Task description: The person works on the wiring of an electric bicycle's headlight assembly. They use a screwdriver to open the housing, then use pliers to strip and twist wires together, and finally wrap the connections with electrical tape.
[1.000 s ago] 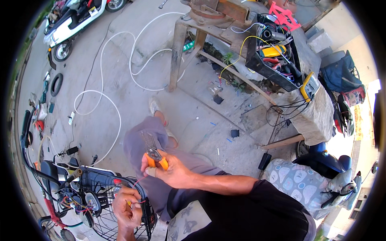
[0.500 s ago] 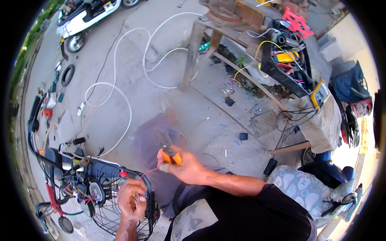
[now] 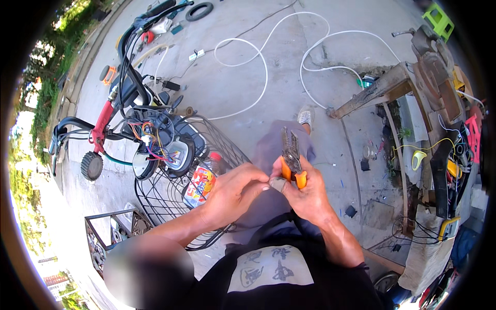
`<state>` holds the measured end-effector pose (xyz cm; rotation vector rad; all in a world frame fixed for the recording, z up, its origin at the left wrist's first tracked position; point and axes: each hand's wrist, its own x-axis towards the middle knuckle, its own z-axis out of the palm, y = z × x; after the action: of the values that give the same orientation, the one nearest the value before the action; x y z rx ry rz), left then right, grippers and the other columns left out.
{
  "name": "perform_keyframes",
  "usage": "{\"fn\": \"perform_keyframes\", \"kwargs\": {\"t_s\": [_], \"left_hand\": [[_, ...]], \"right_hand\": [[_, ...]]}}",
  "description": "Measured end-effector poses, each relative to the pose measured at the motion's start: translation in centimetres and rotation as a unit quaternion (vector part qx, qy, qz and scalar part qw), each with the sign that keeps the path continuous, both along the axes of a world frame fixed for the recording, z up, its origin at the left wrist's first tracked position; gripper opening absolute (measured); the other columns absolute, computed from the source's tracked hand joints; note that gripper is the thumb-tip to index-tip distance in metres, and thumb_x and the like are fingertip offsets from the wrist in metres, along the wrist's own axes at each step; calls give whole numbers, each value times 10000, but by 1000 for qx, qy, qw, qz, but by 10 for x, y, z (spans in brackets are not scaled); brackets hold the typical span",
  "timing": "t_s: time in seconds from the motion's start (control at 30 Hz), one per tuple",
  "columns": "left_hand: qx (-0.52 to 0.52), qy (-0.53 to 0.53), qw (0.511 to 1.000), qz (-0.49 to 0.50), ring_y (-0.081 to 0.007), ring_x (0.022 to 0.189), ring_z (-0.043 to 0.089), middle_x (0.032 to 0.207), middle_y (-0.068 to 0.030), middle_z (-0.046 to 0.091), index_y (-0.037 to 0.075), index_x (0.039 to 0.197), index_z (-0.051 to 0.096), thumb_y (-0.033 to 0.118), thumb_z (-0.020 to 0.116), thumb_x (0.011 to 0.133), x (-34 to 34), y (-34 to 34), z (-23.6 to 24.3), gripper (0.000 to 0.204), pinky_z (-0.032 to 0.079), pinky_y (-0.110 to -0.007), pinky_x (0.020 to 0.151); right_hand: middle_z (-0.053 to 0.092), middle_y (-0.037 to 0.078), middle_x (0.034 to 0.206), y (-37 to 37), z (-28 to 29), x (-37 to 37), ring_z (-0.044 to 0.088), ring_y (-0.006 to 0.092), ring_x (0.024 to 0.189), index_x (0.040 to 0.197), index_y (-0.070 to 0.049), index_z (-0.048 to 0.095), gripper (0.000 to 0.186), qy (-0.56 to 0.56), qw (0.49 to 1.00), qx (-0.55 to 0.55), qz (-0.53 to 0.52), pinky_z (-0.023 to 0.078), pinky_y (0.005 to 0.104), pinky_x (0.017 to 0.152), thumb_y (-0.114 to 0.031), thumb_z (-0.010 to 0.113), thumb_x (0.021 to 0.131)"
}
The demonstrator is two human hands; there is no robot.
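Note:
A pair of pliers (image 3: 291,151) with orange handles and dark metal jaws is in my right hand (image 3: 310,199), the jaws pointing away from me. The right thumb, which has a greyish covering near its tip, reaches toward my left hand (image 3: 232,192). The left fingers are pinched together and meet the right thumb; whatever lies between them is too small to make out. Beyond the left hand, a black wire basket (image 3: 235,150) holds a colourful package (image 3: 200,186) and a red-capped bottle (image 3: 217,163). Opened handlebar housing with coloured wires (image 3: 150,138) sits by the basket.
Handlebars with a red lever bracket (image 3: 102,121) stand on the left. White cable (image 3: 266,77) loops over the concrete floor. At right are a worn workbench (image 3: 372,93), a black tool tray (image 3: 443,175) and a yellow meter (image 3: 448,227). A tyre (image 3: 199,11) lies far off.
My view has swung left, bringing the handlebars and basket nearer the middle. My left hand has come from beside the basket to meet my right hand. The pliers stay in the right hand.

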<state>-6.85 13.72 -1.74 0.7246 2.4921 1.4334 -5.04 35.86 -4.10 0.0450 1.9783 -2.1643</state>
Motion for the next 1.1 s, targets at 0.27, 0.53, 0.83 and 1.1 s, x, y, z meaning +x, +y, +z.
{"fn": "perform_keyframes", "kwargs": {"t_s": [0.27, 0.53, 0.83, 1.1], "left_hand": [[29, -164, 979, 115, -159, 910, 734, 1060, -110, 750, 13, 1224, 663, 120, 697, 1105, -3, -7, 1, 163, 583, -332, 817], [59, -214, 966, 131, -45, 919, 608, 1042, 17, 693, 20, 1187, 681, 99, 667, 1145, -6, -3, -2, 90, 524, -240, 832], [226, -288, 910, 195, -40, 697, 471, 852, 11, 619, 69, 1185, 692, 227, 651, 1163, -17, -7, -2, 165, 296, -226, 560], [233, -301, 906, 186, -44, 687, 479, 792, 9, 580, 71, 1190, 687, 207, 633, 1169, -15, -4, 0, 148, 285, -223, 555]], "right_hand": [[725, 38, 1055, -5, -10, -11, 680, 93, 1003, 1264, -21, 650, 284, -7, 996, -66, -58, 569, 281, 896, 58, 738, 1006], [737, 93, 1056, -7, -10, -7, 719, 166, 989, 1299, -1, 644, 333, 22, 997, 53, -60, 580, 319, 892, 6, 770, 991], [668, 183, 1121, -8, -20, 4, 672, 410, 1026, 1356, -3, 633, 569, 186, 929, 317, -42, 528, 501, 904, -10, 851, 830], [660, 126, 1160, -11, -17, 4, 655, 358, 1089, 1379, -36, 625, 719, 264, 867, 422, -26, 487, 489, 913, -31, 901, 715]]}}
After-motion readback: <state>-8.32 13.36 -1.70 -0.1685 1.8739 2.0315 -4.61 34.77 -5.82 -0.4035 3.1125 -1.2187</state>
